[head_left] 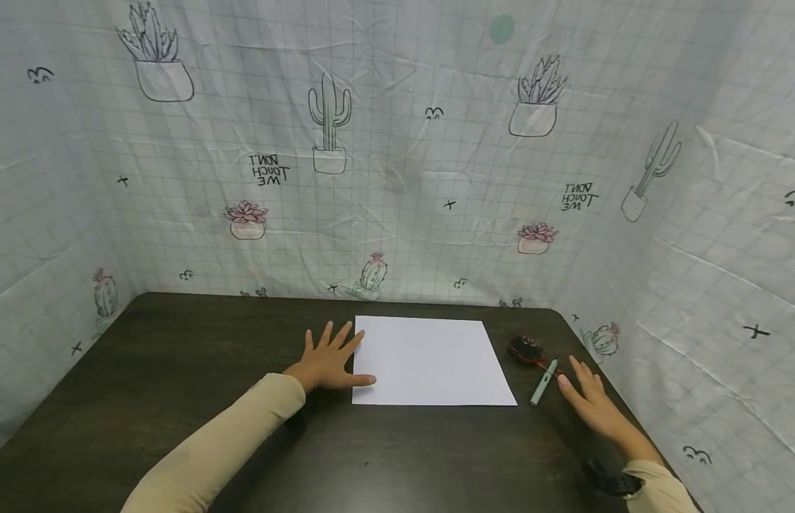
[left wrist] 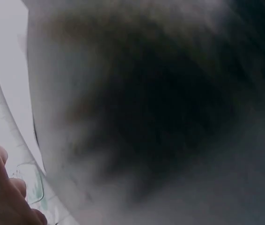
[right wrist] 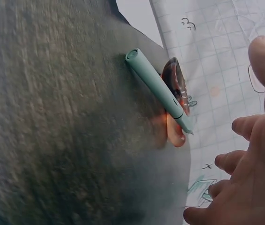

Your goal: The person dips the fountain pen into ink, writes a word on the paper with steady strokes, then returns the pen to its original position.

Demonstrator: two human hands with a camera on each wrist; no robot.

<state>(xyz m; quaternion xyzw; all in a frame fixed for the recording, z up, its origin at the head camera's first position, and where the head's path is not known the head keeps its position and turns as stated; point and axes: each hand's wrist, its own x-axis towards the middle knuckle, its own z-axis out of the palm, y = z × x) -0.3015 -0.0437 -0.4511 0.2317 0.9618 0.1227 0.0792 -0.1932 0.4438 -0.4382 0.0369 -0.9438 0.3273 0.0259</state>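
A blank white sheet of paper lies on the dark table. My left hand is spread at its left edge in the head view, the thumb and one fingertip overlapping the sheet. In the left wrist view, fingers show at the lower left, with much of the picture dark and blurred. To the right of the paper lies a pale green pen, its narrow end crossing the reddish handle of a small thing with a dark oval head. Just right of the pen is my right hand, its fingers extended and holding nothing.
The dark tabletop ends at a white cloth printed with potted cacti, which hangs behind and along both sides. The right-hand cloth stands close to my right arm. A dark band circles my right wrist.
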